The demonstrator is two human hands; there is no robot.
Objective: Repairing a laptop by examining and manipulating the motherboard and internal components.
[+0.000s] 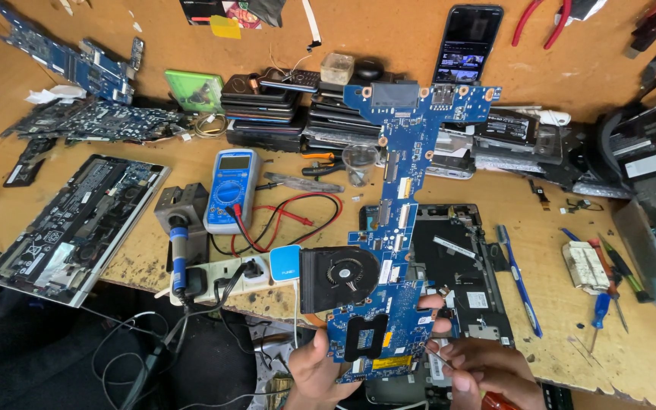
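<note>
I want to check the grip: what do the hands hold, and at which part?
The left hand holds the blue circuit board at its lower end. The right hand grips its lower right edge and also holds a red-handled tool.

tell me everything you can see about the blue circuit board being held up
The blue circuit board is long and T-shaped, with a wide crossbar at the far end carrying connectors and ports. A black cooling fan is fixed to its left side, and a black square bracket sits near the bottom. It is lifted over the open laptop base, with the left hand gripping its lower edge and the right hand touching its lower right edge.
</note>
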